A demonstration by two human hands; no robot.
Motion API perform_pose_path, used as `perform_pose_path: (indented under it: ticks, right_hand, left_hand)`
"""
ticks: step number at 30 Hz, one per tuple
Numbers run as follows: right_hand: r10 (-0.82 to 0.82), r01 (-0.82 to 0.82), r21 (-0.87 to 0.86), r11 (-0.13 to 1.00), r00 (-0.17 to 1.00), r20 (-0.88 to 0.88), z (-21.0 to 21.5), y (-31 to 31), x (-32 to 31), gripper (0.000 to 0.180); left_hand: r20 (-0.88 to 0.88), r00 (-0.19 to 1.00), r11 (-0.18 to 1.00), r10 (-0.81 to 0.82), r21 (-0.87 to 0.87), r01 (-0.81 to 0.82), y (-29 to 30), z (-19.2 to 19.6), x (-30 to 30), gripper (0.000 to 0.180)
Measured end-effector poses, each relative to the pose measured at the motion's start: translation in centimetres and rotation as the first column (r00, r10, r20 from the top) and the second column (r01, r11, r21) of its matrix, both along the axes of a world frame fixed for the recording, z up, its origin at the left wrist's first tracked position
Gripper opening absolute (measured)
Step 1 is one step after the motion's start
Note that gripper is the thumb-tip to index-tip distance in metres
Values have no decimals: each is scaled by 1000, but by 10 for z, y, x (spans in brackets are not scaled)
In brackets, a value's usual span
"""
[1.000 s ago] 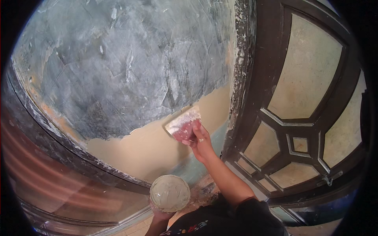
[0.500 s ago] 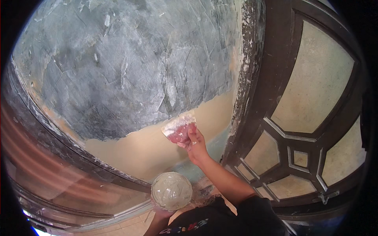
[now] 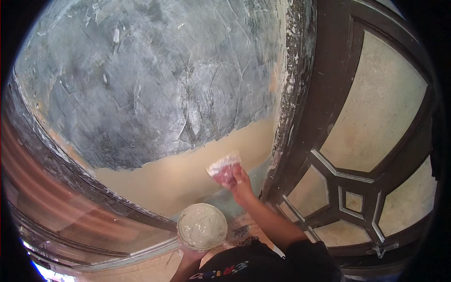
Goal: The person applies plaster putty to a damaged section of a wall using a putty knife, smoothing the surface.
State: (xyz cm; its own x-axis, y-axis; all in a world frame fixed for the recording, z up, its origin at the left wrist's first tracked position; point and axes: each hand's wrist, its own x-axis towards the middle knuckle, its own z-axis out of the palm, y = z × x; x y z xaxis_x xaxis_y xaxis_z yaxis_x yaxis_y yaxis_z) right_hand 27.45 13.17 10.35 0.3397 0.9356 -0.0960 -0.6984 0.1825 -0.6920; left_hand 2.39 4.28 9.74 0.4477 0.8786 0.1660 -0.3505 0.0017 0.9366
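My right hand (image 3: 241, 184) grips a red putty spreader (image 3: 225, 170), its wide edge smeared with whitish putty. The spreader is in front of the smooth beige lower band of the wall (image 3: 188, 164); whether it touches the surface I cannot tell. Below and to the left, my left hand (image 3: 191, 252) supports a round tub of putty (image 3: 202, 227) from underneath. Pale, wet-looking paste with ridges shows across the tub's top. Most of the left hand's fingers are hidden under the tub.
Rough grey-blue plaster (image 3: 141, 84) covers the upper wall. A dark door (image 3: 324, 113) with pale panels stands at right, beside a frame with flaking paint (image 3: 286, 94). At left is a dark-framed glass pane (image 3: 70, 207). Tiled floor (image 3: 150, 271) shows below.
My right hand and the spreader have moved down and slightly right, away from the grey plaster's edge. The tub has stayed nearly in place in my left hand; the view has shifted slightly.
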Motion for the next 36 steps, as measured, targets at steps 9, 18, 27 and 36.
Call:
perform_pose_path:
  ticks: [9, 18, 27, 36]
  right_hand:
    - [-52, 35, 116, 993, 987, 154, 44, 22, 49, 37]
    - [-40, 35, 44, 998, 994, 104, 10, -5, 71, 32]
    - [-52, 55, -50, 997, 997, 55, -65, -9, 108, 33]
    - [-77, 69, 58, 996, 984, 161, 49, 11, 137, 29]
  left_hand:
    - [283, 954, 915, 93, -403, 30, 10, -31, 13, 76]
    - [-54, 979, 981, 194, 14, -194, 2, -45, 19, 81]
    - [425, 898, 936, 115, -349, 45, -10, 8, 55, 81]
    - [407, 900, 850, 156, -519, 87, -12, -12, 74, 68]
